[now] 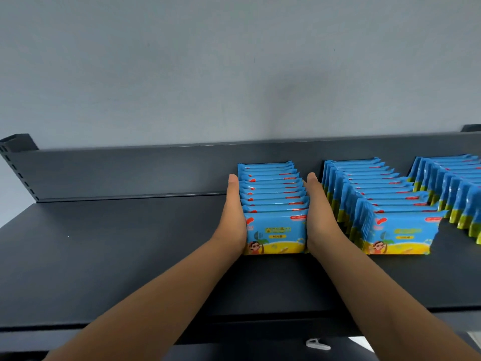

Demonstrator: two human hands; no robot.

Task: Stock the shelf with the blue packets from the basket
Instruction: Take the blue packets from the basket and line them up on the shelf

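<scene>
Both hands, left grip (235,214) and right grip (318,212), are flat palms pressed on either end of the row of blue packets (273,204), which runs front-to-back mid-frame on the shelf (117,256).

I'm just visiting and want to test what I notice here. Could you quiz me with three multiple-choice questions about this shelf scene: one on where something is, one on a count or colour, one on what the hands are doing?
1. Where is the bare part of the shelf?
A. Left of the packets
B. Right of the packets
C. Between the rows

2. How many rows of blue packets show?
A. One
B. Three
C. Five

3. What are the hands doing?
A. Hanging clear of the packets
B. Lifting one packet high
C. Pressing both sides of one row

Answers:
1. A: the dark surface left of the left row holds nothing.
2. B: the left row, the middle row and the right row, cut by the picture's edge.
3. C: the left hand and the right hand lie flat against the left row's two sides.
</scene>
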